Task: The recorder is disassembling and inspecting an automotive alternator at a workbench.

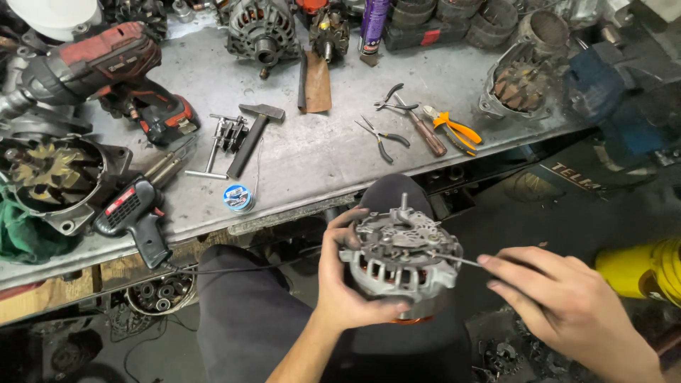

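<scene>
The left hand [344,284] cradles the alternator [401,255] over the person's lap, just below the front edge of the tabletop [298,152], its fingers wrapped round the housing, thumb hooked on the near rim. The right hand [560,298] comes in from the alternator's right, fingers pinched together on a thin metal rod [454,259], and the tip sits on the alternator's rear plate.

What could go wrong: that alternator looks heavy and rests in one palm, so a hard push on the rod could tip it off the knee. The thin tip could also skid off the plate toward the left thumb, or nick the copper windings showing through the slots.

Up beyond the alternator lie a hammer [252,138], two needle-nose pliers [386,135], orange-handled pliers [454,131], a solder spool [237,197] and a soldering gun [135,216].

Hard to tell: exactly what the rod's tip touches, and whether it is a probe, a pick or solder. The alternator's underside is hidden by the palm.
</scene>
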